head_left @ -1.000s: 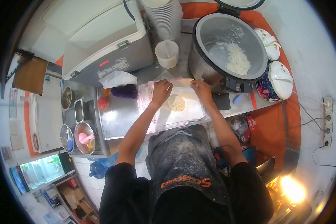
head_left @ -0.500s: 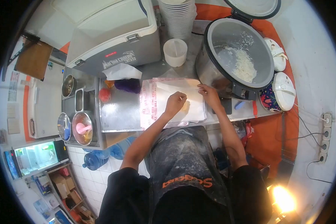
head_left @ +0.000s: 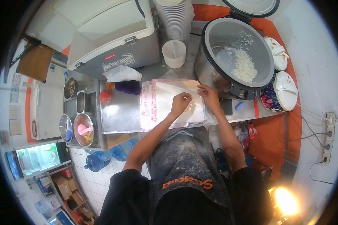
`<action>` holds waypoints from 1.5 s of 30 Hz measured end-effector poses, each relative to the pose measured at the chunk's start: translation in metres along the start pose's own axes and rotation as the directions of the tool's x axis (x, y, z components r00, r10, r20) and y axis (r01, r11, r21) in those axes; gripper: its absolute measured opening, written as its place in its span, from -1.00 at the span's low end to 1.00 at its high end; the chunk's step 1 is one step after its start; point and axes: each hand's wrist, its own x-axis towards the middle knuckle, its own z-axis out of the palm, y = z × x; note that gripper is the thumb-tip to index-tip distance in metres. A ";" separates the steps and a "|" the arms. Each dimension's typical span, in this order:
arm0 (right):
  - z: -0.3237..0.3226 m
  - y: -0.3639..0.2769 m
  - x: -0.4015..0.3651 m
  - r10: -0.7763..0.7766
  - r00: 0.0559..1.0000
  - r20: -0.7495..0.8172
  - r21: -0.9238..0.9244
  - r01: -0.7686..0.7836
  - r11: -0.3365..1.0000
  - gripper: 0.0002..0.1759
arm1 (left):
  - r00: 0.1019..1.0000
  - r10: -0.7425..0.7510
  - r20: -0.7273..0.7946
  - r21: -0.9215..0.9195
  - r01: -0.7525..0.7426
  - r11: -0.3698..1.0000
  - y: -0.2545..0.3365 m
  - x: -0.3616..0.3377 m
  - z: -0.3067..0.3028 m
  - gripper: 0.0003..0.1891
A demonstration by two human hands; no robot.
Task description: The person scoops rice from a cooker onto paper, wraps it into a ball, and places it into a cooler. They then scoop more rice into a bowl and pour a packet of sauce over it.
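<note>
A stack of pale paper sheets (head_left: pixel 165 112) lies on the metal counter in front of me, with pink-printed paper (head_left: pixel 148 107) showing along its left side. Over the middle of the stack is my left hand (head_left: pixel 181 104), its fingers closed in a pinch; what is between them, if anything, is too small to name. My right hand (head_left: pixel 209 98) pinches the upper right edge of the top sheet with thumb and forefinger. A small tan patch shows on the paper beside my left fingers.
Behind the paper, an open rice cooker (head_left: pixel 234 56) holds white rice (head_left: pixel 245 67). A white plastic cup (head_left: pixel 174 54), stacked tubs (head_left: pixel 173 20) and an open cooler box (head_left: pixel 112 48) stand at the back. Metal bowls (head_left: pixel 83 129) sit at left; lidded pots (head_left: pixel 285 88) at right.
My left hand has slid a little to the right across the paper, closer to my right hand. My right hand stays at the sheet's upper right edge.
</note>
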 end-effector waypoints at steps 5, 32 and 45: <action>0.005 0.010 0.001 0.044 0.999 0.011 0.136 -0.045 0.990 -0.62 | 0.999 -0.028 0.042 -0.049 0.030 0.998 -0.005 0.004 0.009 -0.74; 0.013 0.027 -0.024 -0.068 0.970 0.235 -0.039 0.079 0.996 -0.78 | 0.899 -0.437 -0.037 -0.614 0.324 0.719 -0.021 -0.031 0.037 -0.77; 0.006 0.033 -0.023 -0.044 0.979 0.201 -0.133 0.072 0.988 -0.81 | 0.907 -0.418 -0.051 -0.627 0.297 0.720 -0.010 -0.034 0.045 -0.75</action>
